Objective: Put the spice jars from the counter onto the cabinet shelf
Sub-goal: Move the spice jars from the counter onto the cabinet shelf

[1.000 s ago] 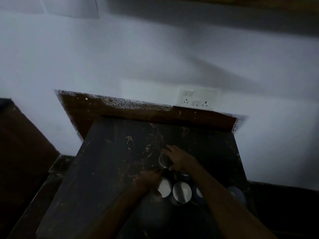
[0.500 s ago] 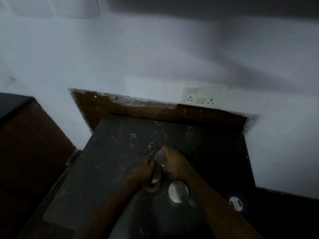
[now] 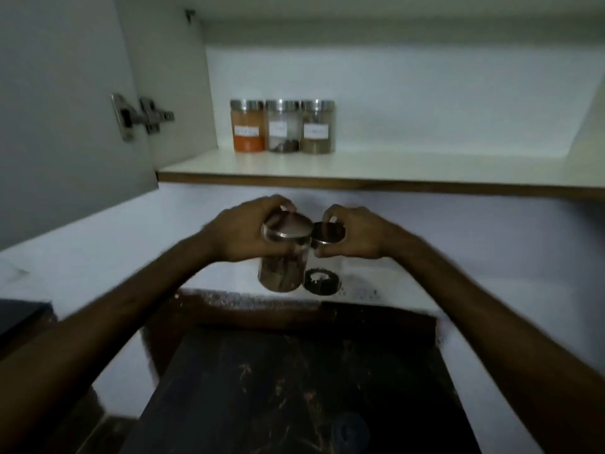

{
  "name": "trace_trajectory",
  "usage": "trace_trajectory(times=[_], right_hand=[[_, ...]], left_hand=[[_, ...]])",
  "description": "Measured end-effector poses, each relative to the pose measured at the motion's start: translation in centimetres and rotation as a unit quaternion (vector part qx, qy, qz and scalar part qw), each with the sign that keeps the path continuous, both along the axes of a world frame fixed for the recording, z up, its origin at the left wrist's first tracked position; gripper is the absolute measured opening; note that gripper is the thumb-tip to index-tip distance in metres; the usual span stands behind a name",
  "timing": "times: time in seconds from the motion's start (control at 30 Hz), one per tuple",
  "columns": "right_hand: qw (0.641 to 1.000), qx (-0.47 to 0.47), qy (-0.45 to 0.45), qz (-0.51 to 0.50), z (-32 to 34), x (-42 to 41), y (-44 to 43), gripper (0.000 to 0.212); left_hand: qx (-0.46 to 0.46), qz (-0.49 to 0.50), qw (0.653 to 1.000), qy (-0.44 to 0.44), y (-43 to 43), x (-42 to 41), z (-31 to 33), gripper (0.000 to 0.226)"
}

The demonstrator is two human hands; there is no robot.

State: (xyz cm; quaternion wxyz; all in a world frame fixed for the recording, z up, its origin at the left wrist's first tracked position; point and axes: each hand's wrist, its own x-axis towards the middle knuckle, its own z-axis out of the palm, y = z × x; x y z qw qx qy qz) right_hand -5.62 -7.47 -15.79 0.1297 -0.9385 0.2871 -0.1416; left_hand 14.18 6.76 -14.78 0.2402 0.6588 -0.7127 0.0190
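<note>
My left hand (image 3: pixel 240 232) grips a clear jar of brown spice (image 3: pixel 281 263) by its steel lid, held in the air below the cabinet shelf (image 3: pixel 376 165). Right beside it, my right hand (image 3: pixel 355 232) holds a second steel-lidded jar with dark grains at its bottom (image 3: pixel 324 257); the two jars touch. Three labelled jars stand in a row at the back left of the shelf: an orange one (image 3: pixel 248 126), a nearly see-through one (image 3: pixel 283 126) and a brown one (image 3: pixel 318 126).
The cabinet door (image 3: pixel 62 103) hangs open on the left, hinge showing. Below lies the dark scratched counter (image 3: pixel 294 394) with a dim round shape (image 3: pixel 352 430) near its front. The shelf is bare to the right of the three jars.
Both hands have lifted a jar each off the counter up toward the shelf. The view has tilted up, so the open cabinet and its three jars now show.
</note>
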Motion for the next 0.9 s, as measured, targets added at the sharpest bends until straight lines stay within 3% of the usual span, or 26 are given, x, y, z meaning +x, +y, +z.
trace_trajectory(times=[0.13,0.27,0.57,0.67,0.77,0.9], right_hand=[[0.999,-0.008,0.023,-0.028,7.8,-1.3,2.8,0.051],[0.998,0.007,-0.045,-0.039,12.4,-2.6,4.8,0.041],[0.975,-0.06,-0.136,-0.167,18.4,-4.2,-1.8,0.057],[0.967,-0.091,-0.122,-0.203,17.4,-3.9,-5.8,0.056],[0.955,-0.115,-0.164,-0.217,15.7,-2.8,-9.9,0.058],[0.941,-0.177,-0.14,-0.251,14.4,-0.8,-14.5,0.056]], left_hand=[[-0.104,-0.052,0.991,0.066,0.5,-0.4,7.8,0.06],[-0.147,-0.095,0.978,0.112,-0.4,-0.1,12.7,0.045],[-0.168,-0.105,0.96,0.197,-10.3,-0.5,15.5,0.052],[-0.138,-0.1,0.971,0.166,-15.0,-1.3,14.3,0.047],[-0.137,-0.094,0.978,0.129,-19.2,-0.8,13.4,0.039],[-0.16,-0.038,0.985,-0.053,-23.8,0.3,14.3,0.039]])
